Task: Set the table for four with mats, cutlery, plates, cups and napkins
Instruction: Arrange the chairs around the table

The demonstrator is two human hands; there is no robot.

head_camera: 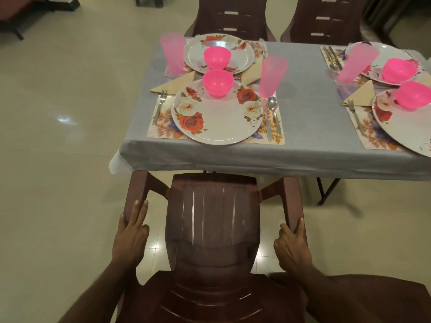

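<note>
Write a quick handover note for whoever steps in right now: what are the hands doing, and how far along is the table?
Left hand and right hand each grip an armrest of the dark brown plastic chair facing the grey-clothed table.
Four places show floral mats, floral plates, pink bowls and beige napkins. Three pink tumblers are visible; the near-right place runs out of frame.
Done: the near-left place has fork, knife and spoon.
Left: check the fourth tumbler and position the chair.

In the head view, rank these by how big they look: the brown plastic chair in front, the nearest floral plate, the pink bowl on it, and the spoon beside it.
1. Brown plastic chair, nearest the camera, which inflates it
2. Floral plate
3. Pink bowl
4. Spoon: longer than the bowl, but much thinner
</note>
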